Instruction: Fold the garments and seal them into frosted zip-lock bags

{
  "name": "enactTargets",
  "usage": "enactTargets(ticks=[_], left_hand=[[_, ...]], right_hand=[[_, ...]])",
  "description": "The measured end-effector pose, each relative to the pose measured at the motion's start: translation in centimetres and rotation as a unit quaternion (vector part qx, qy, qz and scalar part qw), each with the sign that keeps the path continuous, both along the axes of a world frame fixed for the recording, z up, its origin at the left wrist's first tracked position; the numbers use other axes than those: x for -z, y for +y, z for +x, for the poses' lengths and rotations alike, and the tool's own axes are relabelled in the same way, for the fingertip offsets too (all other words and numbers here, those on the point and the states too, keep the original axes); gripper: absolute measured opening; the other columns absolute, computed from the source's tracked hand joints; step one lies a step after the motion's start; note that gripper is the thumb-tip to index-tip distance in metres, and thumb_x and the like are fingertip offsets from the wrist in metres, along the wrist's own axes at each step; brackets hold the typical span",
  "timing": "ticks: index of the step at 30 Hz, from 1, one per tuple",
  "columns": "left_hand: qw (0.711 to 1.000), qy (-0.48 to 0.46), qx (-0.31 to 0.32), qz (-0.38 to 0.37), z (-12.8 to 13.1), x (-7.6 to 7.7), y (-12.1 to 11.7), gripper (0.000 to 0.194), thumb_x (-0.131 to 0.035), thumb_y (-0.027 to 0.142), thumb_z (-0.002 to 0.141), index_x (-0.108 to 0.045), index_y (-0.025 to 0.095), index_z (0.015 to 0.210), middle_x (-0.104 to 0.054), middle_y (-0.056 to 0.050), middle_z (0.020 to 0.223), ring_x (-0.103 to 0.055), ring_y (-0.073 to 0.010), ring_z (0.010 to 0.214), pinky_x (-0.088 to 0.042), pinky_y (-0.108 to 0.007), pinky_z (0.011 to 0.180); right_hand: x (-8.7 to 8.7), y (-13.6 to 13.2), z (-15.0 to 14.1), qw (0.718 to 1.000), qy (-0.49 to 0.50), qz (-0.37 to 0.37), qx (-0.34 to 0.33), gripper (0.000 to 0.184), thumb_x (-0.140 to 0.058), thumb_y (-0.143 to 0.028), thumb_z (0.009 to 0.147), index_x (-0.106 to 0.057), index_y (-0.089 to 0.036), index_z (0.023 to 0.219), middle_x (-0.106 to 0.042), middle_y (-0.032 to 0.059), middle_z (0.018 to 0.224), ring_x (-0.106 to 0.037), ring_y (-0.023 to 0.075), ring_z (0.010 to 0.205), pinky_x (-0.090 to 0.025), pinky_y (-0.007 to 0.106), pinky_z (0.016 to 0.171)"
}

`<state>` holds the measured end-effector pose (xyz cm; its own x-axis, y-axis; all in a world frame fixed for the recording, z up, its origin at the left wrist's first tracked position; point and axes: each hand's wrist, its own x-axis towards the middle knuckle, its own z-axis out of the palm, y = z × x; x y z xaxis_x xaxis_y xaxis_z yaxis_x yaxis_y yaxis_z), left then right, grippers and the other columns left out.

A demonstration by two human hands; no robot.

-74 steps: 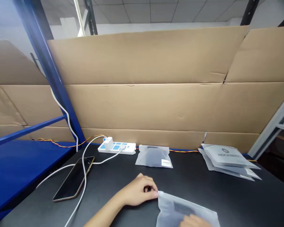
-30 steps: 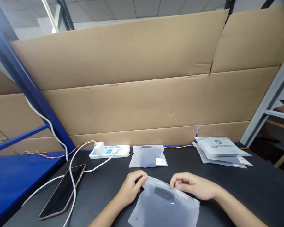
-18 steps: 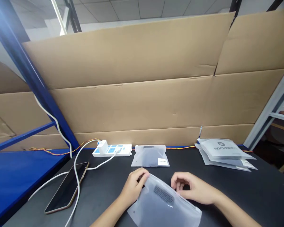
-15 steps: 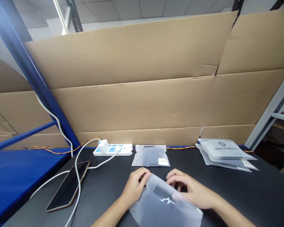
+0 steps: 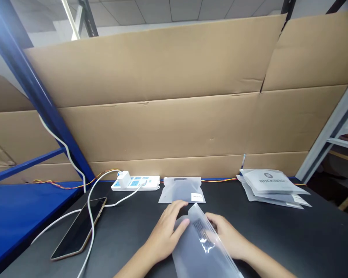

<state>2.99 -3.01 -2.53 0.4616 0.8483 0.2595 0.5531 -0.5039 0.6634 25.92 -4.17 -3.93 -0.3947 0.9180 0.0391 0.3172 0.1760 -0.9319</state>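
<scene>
Black tabletop (image 5: 292, 239): left hand (image 5: 165, 239) and right hand (image 5: 226, 235) grip a frosted bag (image 5: 198, 247).

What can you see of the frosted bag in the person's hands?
The frosted plastic bag is translucent and grey, with something dark showing faintly through it. A dark printed patch sits near its raised, pointed upper corner, and a bright glare lies below that. It stands tilted, running down and right out of view, so contact with the black table can't be confirmed. The left hand holds its left side; the right hand holds its right edge.
</scene>
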Motion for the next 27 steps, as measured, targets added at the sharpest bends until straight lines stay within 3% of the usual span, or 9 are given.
enactTargets(ticks=[3,7,11,15,21,24,27], left_hand=[[0.993,0.094,0.068,-0.003,0.2,0.4,-0.8,0.069,-0.059,0.046,0.095,-0.028,0.033,0.155,-0.028,-0.006,0.162,-0.028,-0.0329,0.147,-0.028,-0.052,0.119],[0.976,0.172,0.128,-0.025,0.8,1.4,-0.9,0.105,-0.071,0.062,0.080,-0.008,0.033,0.159,-0.010,-0.006,0.166,-0.014,-0.0370,0.151,-0.014,-0.060,0.121],[0.967,0.190,0.164,-0.041,0.4,1.2,-0.2,0.104,-0.071,0.066,0.077,-0.014,0.032,0.158,-0.013,-0.006,0.165,-0.013,-0.0352,0.151,-0.009,-0.060,0.122],[0.953,0.225,0.185,-0.086,-1.9,-0.6,0.4,0.094,-0.073,0.064,0.076,-0.030,0.035,0.154,-0.018,-0.005,0.164,-0.017,-0.0356,0.150,-0.003,-0.064,0.120],[0.943,0.276,0.125,-0.136,-8.5,-3.2,-0.9,0.074,-0.071,0.043,0.084,-0.035,0.049,0.148,-0.022,0.007,0.163,-0.007,-0.0339,0.151,0.000,-0.067,0.117],[0.938,0.307,0.061,-0.147,-12.6,-3.5,-1.8,0.073,-0.060,0.019,0.086,-0.036,0.054,0.145,-0.023,0.012,0.161,-0.010,-0.0304,0.151,-0.002,-0.065,0.118],[0.931,0.342,-0.009,-0.125,-16.7,-3.1,-1.5,0.080,-0.054,0.006,0.081,-0.039,0.055,0.143,-0.029,0.013,0.159,-0.020,-0.0288,0.149,-0.008,-0.065,0.118]], right_hand=[[0.3,0.9,1.0,1.000,-0.010,-0.002,0.024,0.011,-0.058,-0.026,0.080,-0.063,-0.018,0.085,-0.067,0.0017,0.085,-0.061,0.0213,0.082,-0.046,0.028,0.070],[0.3,2.3,3.8,0.989,-0.122,0.018,0.086,0.005,-0.058,-0.024,0.075,-0.058,-0.020,0.076,-0.062,0.0005,0.083,-0.056,0.0195,0.080,-0.042,0.028,0.072],[-0.2,3.7,8.0,0.987,-0.138,-0.023,0.083,0.006,-0.054,-0.026,0.078,-0.055,-0.021,0.076,-0.060,-0.0005,0.076,-0.055,0.0179,0.073,-0.041,0.026,0.065],[-0.7,4.3,11.3,0.986,-0.141,-0.059,0.060,0.006,-0.055,-0.027,0.078,-0.054,-0.021,0.078,-0.061,-0.0009,0.074,-0.058,0.0171,0.071,-0.043,0.024,0.062],[-1.1,4.2,12.3,0.985,-0.162,-0.047,0.047,0.008,-0.058,-0.025,0.074,-0.052,-0.022,0.079,-0.062,-0.0019,0.077,-0.059,0.0171,0.074,-0.043,0.022,0.063],[-1.0,4.2,11.9,0.982,-0.179,-0.033,0.051,0.007,-0.059,-0.022,0.074,-0.052,-0.022,0.077,-0.062,-0.0018,0.078,-0.058,0.0174,0.075,-0.043,0.023,0.065],[-1.0,4.3,11.6,0.979,-0.192,-0.026,0.056,0.007,-0.059,-0.021,0.073,-0.053,-0.023,0.076,-0.063,-0.0019,0.078,-0.058,0.0181,0.077,-0.042,0.023,0.067]])
